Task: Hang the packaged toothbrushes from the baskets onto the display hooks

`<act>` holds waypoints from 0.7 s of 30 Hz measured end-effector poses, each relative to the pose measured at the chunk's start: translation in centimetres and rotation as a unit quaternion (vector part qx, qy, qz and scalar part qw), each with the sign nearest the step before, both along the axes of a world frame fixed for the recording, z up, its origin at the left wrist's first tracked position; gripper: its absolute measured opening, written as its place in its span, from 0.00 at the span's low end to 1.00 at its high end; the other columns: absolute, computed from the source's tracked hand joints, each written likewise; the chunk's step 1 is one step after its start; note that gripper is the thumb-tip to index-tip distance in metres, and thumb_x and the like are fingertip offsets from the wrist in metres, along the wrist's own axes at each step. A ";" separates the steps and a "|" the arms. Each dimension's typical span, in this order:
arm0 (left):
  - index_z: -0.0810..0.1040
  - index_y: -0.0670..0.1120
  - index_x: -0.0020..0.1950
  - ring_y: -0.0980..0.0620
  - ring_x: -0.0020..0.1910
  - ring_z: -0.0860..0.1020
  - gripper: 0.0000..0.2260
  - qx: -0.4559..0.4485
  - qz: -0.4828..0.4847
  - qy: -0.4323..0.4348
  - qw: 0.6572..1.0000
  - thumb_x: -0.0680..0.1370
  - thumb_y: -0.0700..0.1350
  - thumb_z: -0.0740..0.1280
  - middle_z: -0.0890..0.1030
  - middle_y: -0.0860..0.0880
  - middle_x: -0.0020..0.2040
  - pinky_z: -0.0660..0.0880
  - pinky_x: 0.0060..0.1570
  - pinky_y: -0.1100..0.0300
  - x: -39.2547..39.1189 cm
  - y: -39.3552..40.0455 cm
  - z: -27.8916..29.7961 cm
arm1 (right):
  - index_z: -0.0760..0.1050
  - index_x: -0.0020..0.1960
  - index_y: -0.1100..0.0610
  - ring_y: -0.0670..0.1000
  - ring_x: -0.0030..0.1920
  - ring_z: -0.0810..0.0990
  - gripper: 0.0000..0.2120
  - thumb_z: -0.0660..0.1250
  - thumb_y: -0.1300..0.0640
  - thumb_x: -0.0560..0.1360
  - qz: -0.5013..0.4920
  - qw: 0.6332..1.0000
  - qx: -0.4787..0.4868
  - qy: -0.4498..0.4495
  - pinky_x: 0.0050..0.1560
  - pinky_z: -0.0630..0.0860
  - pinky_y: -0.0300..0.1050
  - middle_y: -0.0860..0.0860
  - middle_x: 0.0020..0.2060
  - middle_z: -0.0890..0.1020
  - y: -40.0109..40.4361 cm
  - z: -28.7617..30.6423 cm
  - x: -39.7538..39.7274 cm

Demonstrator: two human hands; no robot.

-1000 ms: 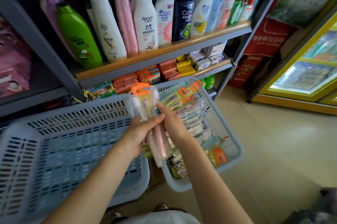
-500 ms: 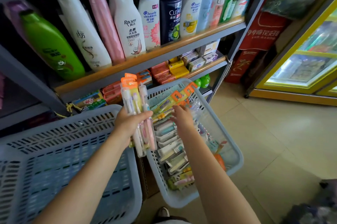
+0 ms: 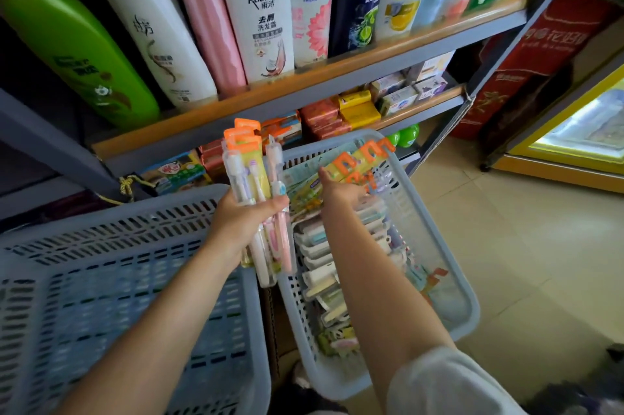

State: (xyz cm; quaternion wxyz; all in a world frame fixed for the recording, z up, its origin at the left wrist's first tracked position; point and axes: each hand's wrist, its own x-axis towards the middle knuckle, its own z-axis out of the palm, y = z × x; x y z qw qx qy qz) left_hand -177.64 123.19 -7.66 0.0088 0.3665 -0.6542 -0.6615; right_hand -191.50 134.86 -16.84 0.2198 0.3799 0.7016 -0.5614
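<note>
My left hand (image 3: pixel 244 218) grips a bundle of packaged toothbrushes (image 3: pixel 251 174) with orange hang tabs, held upright between the two baskets. My right hand (image 3: pixel 339 190) reaches into the right grey basket (image 3: pixel 469 310), its fingers down among the packs near several orange-tabbed toothbrush packs (image 3: pixel 358 161) that lean on the far rim. More packaged toothbrushes (image 3: pixel 320 276) lie stacked in that basket. Whether the right fingers hold a pack is hidden. No display hooks are in view.
A large grey basket (image 3: pixel 111 266) sits at the left and looks bare inside. Above stands a shelf (image 3: pixel 304 83) of shampoo bottles, with soap boxes (image 3: pixel 351 110) on a lower shelf. Red cartons (image 3: pixel 540 53) and a lit cooler (image 3: pixel 580 130) stand at the right on a tiled floor.
My right hand has left the bundle and reached forward into the right basket. My left hand has lifted the bundle slightly, and the view has moved closer to the shelves.
</note>
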 end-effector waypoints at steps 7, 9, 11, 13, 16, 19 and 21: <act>0.81 0.51 0.50 0.54 0.45 0.83 0.12 -0.010 -0.012 0.004 1.000 0.70 0.43 0.80 0.85 0.53 0.46 0.76 0.44 0.61 0.2 -0.2 -0.1 | 0.36 0.81 0.63 0.58 0.78 0.63 0.63 0.80 0.44 0.69 -0.049 0.998 0.006 -0.026 0.73 0.64 0.50 0.59 0.80 0.57 -0.6 -0.2 0.0; 0.81 0.51 0.51 0.54 0.45 0.84 0.13 -0.011 -0.016 0.005 1.000 0.70 0.43 0.80 0.86 0.53 0.46 0.76 0.45 0.60 0.2 -0.2 -0.2 | 0.39 0.81 0.65 0.58 0.77 0.64 0.63 0.76 0.35 0.68 -0.007 0.999 0.036 -0.035 0.72 0.65 0.49 0.58 0.80 0.56 -0.6 -0.4 0.4; 0.81 0.50 0.52 0.53 0.46 0.84 0.14 -0.013 -0.021 0.005 1.000 0.70 0.43 0.80 0.86 0.52 0.47 0.77 0.46 0.60 0.3 -0.3 -0.4 | 0.46 0.81 0.64 0.58 0.76 0.66 0.63 0.70 0.25 0.66 0.033 0.997 0.053 -0.038 0.71 0.66 0.51 0.59 0.78 0.62 -0.8 -0.5 0.7; 0.82 0.48 0.56 0.52 0.47 0.85 0.17 -0.007 -0.028 0.003 1.000 0.70 0.43 0.80 0.86 0.50 0.49 0.78 0.48 0.58 0.3 -0.4 -0.6 | 0.53 0.79 0.65 0.60 0.72 0.70 0.64 0.68 0.20 0.61 0.035 0.997 0.056 -0.045 0.71 0.69 0.54 0.60 0.73 0.68 -1.4 -0.4 0.6; 0.82 0.47 0.58 0.51 0.48 0.85 0.18 -0.003 -0.030 0.004 1.000 0.70 0.43 0.80 0.87 0.50 0.49 0.79 0.50 0.57 0.4 -0.7 -1.0 | 0.56 0.74 0.66 0.58 0.69 0.71 0.62 0.70 0.21 0.60 0.045 0.992 0.091 -0.070 0.68 0.72 0.52 0.60 0.69 0.69 -1.8 -0.7 -0.2; 0.81 0.46 0.59 0.52 0.47 0.85 0.19 0.001 -0.022 0.009 1.000 0.70 0.42 0.80 0.87 0.50 0.49 0.79 0.48 0.58 0.6 -0.9 -1.1 | 0.56 0.75 0.64 0.60 0.71 0.69 0.51 0.77 0.36 0.68 0.011 0.996 0.069 -0.055 0.67 0.71 0.53 0.61 0.72 0.66 -1.7 -1.4 -0.4; 0.81 0.46 0.59 0.52 0.48 0.85 0.18 0.007 -0.019 0.011 1.000 0.70 0.42 0.80 0.87 0.49 0.49 0.79 0.47 0.59 0.7 -0.8 -1.1 | 0.56 0.76 0.62 0.62 0.71 0.69 0.45 0.77 0.46 0.72 -0.009 0.999 0.022 -0.023 0.66 0.72 0.54 0.61 0.74 0.66 -1.1 -2.3 0.1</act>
